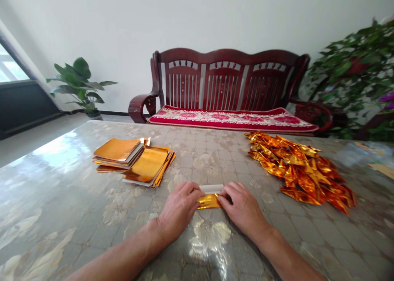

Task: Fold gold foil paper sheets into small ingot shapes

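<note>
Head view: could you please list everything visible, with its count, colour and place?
table: 1, grey-beige floral, foreground
foil sheet: 1, gold and pale, front centre
foil stacks: 2, orange-gold, table's left
folded foil pieces: many, orange-gold, table's right
plastic: uncounted, clear, table's right edge
flat piece: 1, tan, near plastic
bench: 1, dark red, behind table
bench cover: 1, red-white, on bench
potted plant: 1, green, left
foliage: uncounted, green, right
flowers: uncounted, purple, right edge
window: 1, bright, left edge
panel: 1, dark grey, below window
wall: 1, white, background
floor: 1, grey, left
left hand: 1, bare, sheet's left end
right hand: 1, bare, sheet's right end
</note>
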A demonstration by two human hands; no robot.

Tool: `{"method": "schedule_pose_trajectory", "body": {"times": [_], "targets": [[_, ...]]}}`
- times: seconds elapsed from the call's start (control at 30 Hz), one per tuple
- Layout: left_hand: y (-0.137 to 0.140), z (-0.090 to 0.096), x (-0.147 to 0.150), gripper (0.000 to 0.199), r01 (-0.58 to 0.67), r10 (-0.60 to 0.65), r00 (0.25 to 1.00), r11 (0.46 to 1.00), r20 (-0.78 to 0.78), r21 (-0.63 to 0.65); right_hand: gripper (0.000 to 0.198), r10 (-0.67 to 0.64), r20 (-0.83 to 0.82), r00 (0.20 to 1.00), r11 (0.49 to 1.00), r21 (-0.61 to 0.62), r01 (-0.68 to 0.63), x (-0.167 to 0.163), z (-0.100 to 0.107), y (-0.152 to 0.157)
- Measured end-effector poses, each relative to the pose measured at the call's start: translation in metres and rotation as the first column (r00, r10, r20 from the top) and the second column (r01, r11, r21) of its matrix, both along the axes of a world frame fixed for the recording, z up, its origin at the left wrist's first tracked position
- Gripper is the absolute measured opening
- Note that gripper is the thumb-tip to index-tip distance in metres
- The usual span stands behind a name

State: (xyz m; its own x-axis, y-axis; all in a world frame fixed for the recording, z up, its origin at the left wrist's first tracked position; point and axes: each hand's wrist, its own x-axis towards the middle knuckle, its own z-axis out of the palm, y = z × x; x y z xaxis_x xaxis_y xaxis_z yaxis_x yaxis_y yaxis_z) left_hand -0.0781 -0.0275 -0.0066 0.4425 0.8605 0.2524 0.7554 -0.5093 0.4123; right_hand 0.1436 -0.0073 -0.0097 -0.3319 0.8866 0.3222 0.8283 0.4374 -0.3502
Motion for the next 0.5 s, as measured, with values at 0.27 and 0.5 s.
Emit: {"method": "schedule_pose_trajectory", "body": {"times": [0.27,0.5], "targets": [[-0.006,0.010,0.007,0.020,0.197,-0.196,0.953,0.980,-0.230,-0.018,0.018,-0.039,-0.011,0.999,0.998,-0.039,0.039,0.004,0.002,0.000],[-0.010,0.015,0.013,0.019,0.176,-0.179,0.937,0.984,-0.300,-0.036,0.016,-0.101,-0.023,0.995,0.990,-0.100,0.098,0.009,0.004,0.000]]}}
